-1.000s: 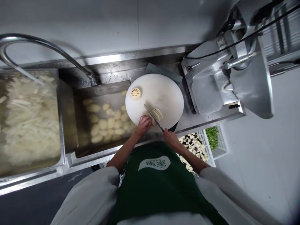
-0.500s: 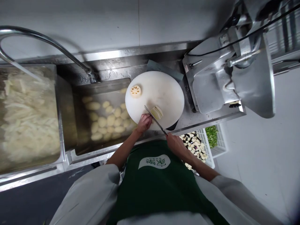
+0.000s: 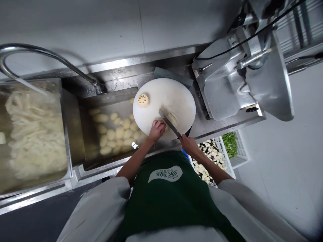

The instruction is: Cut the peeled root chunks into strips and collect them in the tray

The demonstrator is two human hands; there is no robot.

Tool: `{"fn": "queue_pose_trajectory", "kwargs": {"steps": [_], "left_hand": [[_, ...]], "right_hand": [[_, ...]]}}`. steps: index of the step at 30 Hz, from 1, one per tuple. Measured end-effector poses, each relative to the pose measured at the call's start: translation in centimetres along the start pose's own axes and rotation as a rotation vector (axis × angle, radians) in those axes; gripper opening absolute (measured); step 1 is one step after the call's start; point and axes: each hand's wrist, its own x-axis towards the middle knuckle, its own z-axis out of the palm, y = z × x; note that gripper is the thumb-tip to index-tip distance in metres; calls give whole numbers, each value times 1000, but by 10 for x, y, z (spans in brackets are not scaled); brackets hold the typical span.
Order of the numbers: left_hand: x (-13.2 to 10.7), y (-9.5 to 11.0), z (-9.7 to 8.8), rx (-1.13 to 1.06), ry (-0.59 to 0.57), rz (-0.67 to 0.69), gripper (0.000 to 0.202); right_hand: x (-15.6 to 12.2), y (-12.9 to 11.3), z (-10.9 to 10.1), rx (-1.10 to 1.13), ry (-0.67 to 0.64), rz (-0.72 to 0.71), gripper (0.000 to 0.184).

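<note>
A kitchen knife (image 3: 170, 123) is in my right hand (image 3: 189, 145), its fingers wrapped round the handle. The blade slants up and left over the round white cutting board (image 3: 180, 95). Just left of the blade, my left hand (image 3: 157, 130) has its fingers curled down on a pale vegetable piece, mostly hidden under them; its kind cannot be made out. Pale cut slices (image 3: 173, 119) lean together on the blade's right side. A cut lotus root piece (image 3: 143, 100) with holes in its face stands at the board's upper left.
Peeled potatoes (image 3: 119, 132) lie in water in the sink left of the board. Pale strips (image 3: 35, 134) soak in a container under a curved faucet (image 3: 63, 60). A metal slicer (image 3: 222, 97) stands at right. Below the counter are baskets of diced eggplant (image 3: 210, 154) and chopped greens (image 3: 229, 144).
The view has shifted slightly. Relative to the board, the knife and my left hand have moved a little to the right and away from me. Both hands keep their holds.
</note>
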Motion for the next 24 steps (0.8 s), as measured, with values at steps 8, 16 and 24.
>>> {"fn": "queue_pose_trajectory", "kwargs": {"steps": [8,16,24], "left_hand": [[-4,-1,-1,-13,-20,31,25],[-13,-5,0,-29,-25,22,27],[-21,-10,0,-44,14,80,29]], "right_hand": [[-1,-24,-1,54,-1,-46,33],[-5,-29,-2,30,1,-60,34],[-4,-33,1,45,-2,-67,34]]}}
